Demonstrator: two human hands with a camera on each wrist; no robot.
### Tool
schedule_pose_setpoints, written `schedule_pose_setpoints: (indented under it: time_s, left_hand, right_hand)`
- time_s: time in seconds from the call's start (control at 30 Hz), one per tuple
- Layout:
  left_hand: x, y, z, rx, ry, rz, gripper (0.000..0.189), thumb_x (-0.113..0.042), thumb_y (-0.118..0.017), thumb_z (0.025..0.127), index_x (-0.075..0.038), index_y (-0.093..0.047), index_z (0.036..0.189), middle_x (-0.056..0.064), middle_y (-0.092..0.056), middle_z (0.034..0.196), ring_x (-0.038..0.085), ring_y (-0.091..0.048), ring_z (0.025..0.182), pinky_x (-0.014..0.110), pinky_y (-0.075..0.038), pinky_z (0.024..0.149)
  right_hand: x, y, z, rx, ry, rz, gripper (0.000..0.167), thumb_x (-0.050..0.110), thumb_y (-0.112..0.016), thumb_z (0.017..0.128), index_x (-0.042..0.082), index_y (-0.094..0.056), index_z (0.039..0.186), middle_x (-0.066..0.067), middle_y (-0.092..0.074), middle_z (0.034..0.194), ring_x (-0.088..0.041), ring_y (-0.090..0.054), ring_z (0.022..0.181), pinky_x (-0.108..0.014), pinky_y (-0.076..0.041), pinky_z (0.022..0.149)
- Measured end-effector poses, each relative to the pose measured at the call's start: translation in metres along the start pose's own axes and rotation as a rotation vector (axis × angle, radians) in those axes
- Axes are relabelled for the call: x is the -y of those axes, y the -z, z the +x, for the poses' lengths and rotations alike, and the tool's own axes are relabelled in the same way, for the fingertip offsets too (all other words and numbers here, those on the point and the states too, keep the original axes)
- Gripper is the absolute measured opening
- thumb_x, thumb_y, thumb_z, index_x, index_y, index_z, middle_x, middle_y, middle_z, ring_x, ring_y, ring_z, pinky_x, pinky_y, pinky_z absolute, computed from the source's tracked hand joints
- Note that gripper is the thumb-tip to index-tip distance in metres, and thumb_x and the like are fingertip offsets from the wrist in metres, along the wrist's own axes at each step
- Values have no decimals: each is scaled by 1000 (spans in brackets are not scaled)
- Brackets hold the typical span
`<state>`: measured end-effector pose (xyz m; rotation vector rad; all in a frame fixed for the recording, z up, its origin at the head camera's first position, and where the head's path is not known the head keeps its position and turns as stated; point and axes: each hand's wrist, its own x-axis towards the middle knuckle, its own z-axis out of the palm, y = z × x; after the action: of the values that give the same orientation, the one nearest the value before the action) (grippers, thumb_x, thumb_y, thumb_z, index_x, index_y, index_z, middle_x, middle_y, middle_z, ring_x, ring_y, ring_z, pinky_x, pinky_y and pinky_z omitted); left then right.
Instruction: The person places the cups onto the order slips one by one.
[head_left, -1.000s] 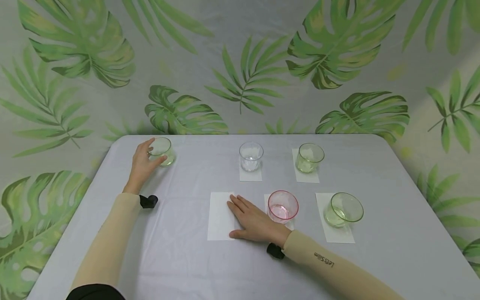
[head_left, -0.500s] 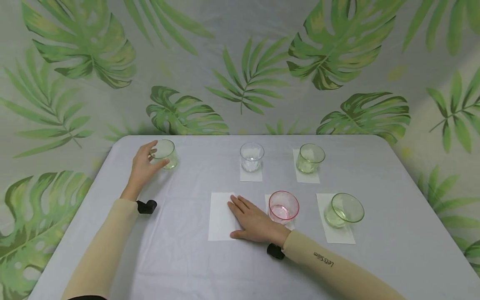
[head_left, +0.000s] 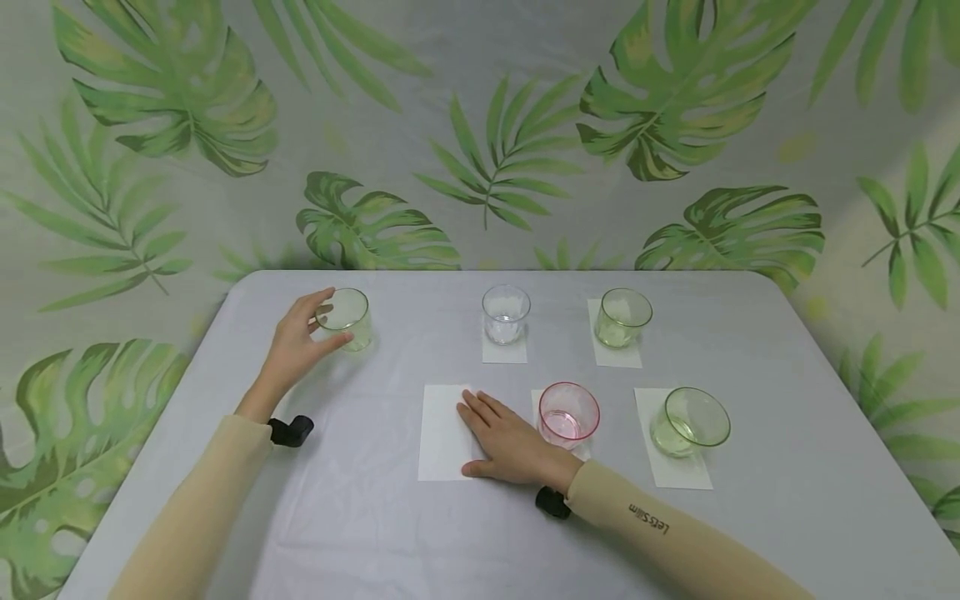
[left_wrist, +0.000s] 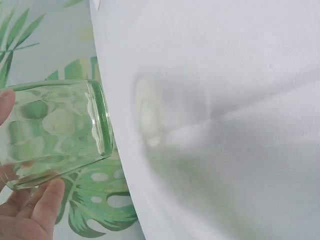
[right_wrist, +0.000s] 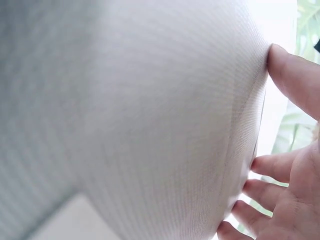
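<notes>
My left hand point(head_left: 294, 346) grips a pale green glass tumbler point(head_left: 360, 321) near the table's far left corner, thumb on the near side and fingers behind. In the left wrist view the tumbler point(left_wrist: 55, 125) hangs above the white cloth, its base apart from its shadow. Flat and spread, my right hand point(head_left: 506, 437) rests on the right edge of a blank white paper point(head_left: 441, 433). Its fingertips point(right_wrist: 265, 165) touch the surface in the right wrist view. Just behind that hand is a pink-rimmed glass point(head_left: 568, 417), partly over another paper.
A clear glass point(head_left: 506, 317) and a green glass point(head_left: 622, 321) stand at the back, each on a white paper. Another green glass point(head_left: 688, 425) stands on paper at the right. White cloth covers the table point(head_left: 360, 517); a leaf-print sheet point(head_left: 510, 50) hangs behind.
My left hand has carried the green tumbler to the right and a little nearer. The right hand stays on the paper.
</notes>
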<state>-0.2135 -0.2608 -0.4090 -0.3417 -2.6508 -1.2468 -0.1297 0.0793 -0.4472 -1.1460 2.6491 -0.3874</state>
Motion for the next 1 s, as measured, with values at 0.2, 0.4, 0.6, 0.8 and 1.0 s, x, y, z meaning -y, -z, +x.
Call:
schedule_pose_setpoints:
  time_s: [0.2,0.4,0.6,0.8,1.0]
  left_hand:
    - [-17,-4,-9,24,-48,-5,73,-13,-77,82,-1,-39,143,19,-40,140,36,-45,123,50,-41,99]
    - [-28,-9,-17,62,-102,1,74,-13,-79,81,-1,-40,143,18,-42,139,35,-47,122,51,-43,97]
    - [-39,-14,-25,105,-128,-10,75,-12,-79,80,-3,-41,143,15,-43,140,33,-46,123,51,-43,98]
    - [-48,-21,-34,143,-157,-41,75,-14,-80,79,-7,-41,143,12,-44,139,31,-47,124,50,-43,98]
    - [-56,-30,-40,182,-186,-65,75,-12,-80,78,-8,-42,143,11,-45,138,29,-48,123,47,-44,98]
  right_hand:
    - [-1,-1,0,-9,2,-2,85,45,-64,89,-5,-28,147,-20,-21,154,-35,-18,141,-41,-18,114]
    - [-1,-1,1,-7,3,-3,84,45,-64,90,-5,-28,147,-20,-21,154,-35,-18,141,-41,-18,114]
    - [0,0,1,-2,-3,-3,85,46,-63,90,-4,-27,148,-19,-20,155,-35,-18,141,-41,-18,115]
    - [1,0,1,-5,-2,-12,84,45,-65,89,-5,-28,147,-21,-21,154,-36,-19,141,-41,-18,114]
    - [1,0,1,1,-8,-18,85,45,-65,89,-4,-28,147,-20,-22,154,-35,-19,141,-40,-18,115]
